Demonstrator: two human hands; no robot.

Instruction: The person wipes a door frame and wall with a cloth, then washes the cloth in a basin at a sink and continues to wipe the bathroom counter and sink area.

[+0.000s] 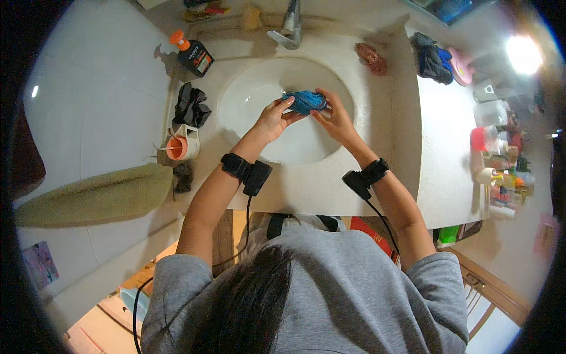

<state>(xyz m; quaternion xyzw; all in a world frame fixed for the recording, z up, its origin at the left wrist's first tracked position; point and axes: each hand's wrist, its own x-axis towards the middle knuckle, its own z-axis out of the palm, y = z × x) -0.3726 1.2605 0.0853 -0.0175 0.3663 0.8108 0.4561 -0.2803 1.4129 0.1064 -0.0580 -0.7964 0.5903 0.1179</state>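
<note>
Over the white oval sink basin (300, 141), a bunched blue cloth (305, 101) is held between both hands. My left hand (275, 118) grips its left end, thumb on top and fingers beneath. At its right end, my right hand (334, 117) has its fingers around the cloth. The cloth looks wet. Just beyond the basin stands a metal faucet (289, 28), its handle towards me. Each wrist wears a black strap with a small box and a cable.
Left of the basin are a black pump bottle (194, 56), a crumpled black cloth (191, 106) and a white cup holder with an orange cup (177, 148). A reddish cloth bundle (371, 58) lies beyond the basin's right side. Dark cloth (431, 57) and several containers occupy the right ledge.
</note>
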